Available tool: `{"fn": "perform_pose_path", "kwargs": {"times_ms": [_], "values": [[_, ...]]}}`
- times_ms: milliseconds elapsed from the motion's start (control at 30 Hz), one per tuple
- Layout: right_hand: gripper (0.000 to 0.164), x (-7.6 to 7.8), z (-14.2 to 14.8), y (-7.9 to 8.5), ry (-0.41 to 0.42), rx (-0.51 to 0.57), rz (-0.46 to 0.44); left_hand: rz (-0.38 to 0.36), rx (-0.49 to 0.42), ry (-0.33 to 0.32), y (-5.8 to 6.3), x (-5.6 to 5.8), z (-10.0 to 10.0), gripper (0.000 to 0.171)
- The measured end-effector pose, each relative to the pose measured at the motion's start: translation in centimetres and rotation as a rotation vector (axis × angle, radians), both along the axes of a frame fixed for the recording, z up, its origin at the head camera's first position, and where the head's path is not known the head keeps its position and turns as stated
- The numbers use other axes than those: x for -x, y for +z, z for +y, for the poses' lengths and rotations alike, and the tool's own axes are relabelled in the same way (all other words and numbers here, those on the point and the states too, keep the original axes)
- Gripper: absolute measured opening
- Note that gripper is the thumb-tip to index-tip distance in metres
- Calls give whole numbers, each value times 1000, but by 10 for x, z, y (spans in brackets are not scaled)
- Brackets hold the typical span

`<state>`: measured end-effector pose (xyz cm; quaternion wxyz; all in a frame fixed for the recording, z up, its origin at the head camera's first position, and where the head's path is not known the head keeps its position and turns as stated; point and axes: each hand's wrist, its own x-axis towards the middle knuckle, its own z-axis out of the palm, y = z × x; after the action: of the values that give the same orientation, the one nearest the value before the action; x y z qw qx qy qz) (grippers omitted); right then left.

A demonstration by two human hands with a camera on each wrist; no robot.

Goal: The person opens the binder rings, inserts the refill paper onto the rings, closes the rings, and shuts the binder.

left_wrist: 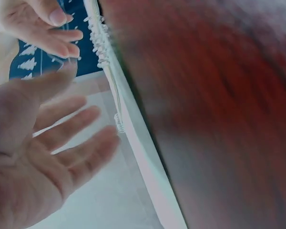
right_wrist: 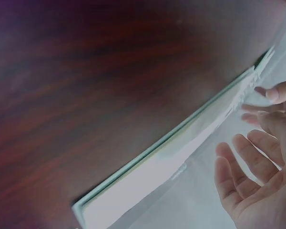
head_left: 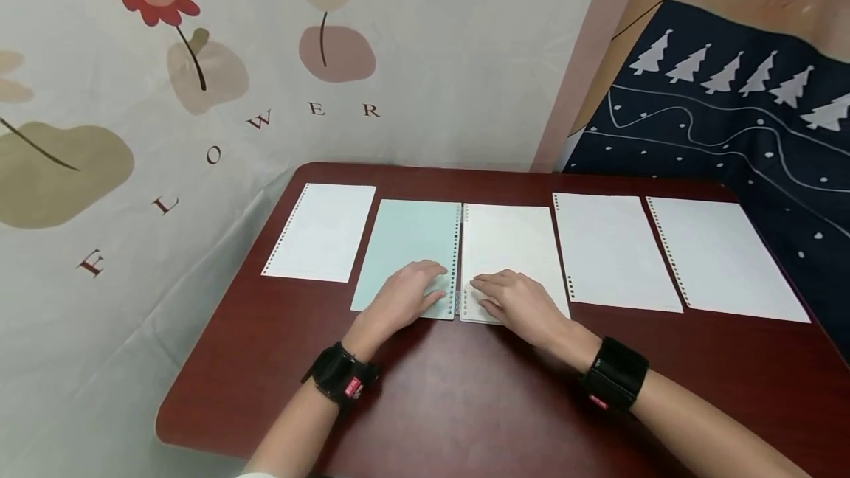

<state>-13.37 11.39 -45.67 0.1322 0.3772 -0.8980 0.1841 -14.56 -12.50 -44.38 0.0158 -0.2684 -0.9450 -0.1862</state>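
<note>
A loose-leaf notebook lies spread on the table, with a pale green cover (head_left: pixel 412 234) at left and a stack of off-white pages (head_left: pixel 510 238) at right. Its ring spine (left_wrist: pixel 97 40) runs between the halves. Over the green cover's lower right corner is my left hand (head_left: pixel 405 292), fingers loosely bent toward the spine. My right hand (head_left: pixel 521 302) lies over the lower part of the pages, fingers pointing at the spine from the other side. In both wrist views the fingers are spread and relaxed, with nothing gripped. The page stack's edge (right_wrist: pixel 143 176) shows beside the right hand.
One loose punched sheet (head_left: pixel 322 231) lies left of the notebook. To its right are two more, a nearer sheet (head_left: pixel 614 249) and a farther sheet (head_left: pixel 724 257). The dark red table (head_left: pixel 219 382) meets a printed fabric backdrop (head_left: pixel 451 124) at the back.
</note>
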Motion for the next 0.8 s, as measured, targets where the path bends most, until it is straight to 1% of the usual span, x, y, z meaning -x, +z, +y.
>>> {"fn": "perform_pose_path", "kwargs": {"times_ms": [67, 133, 233, 433, 567, 700, 800], "values": [[34, 0, 5, 2, -34, 19, -1, 44, -72, 40, 2, 0, 0, 32], [33, 0, 11, 4, -67, 28, 0, 87, -117, 72, 4, 0, -1, 29], [33, 1, 22, 6, -115, 28, 14, 147, -105, 94, 7, 0, -1, 29], [33, 2, 49, 10, -221, 24, 7, 235, -10, 97, 10, 9, 3, 31], [34, 6, 68, 12, -290, 34, -20, 274, 88, 64, 15, 16, 14, 36], [35, 9, 87, 14, -354, 73, -75, 268, 184, 32, 20, 24, 32, 50], [35, 11, 99, 14, -398, 113, -121, 242, 221, 19, 22, 28, 48, 58]]}}
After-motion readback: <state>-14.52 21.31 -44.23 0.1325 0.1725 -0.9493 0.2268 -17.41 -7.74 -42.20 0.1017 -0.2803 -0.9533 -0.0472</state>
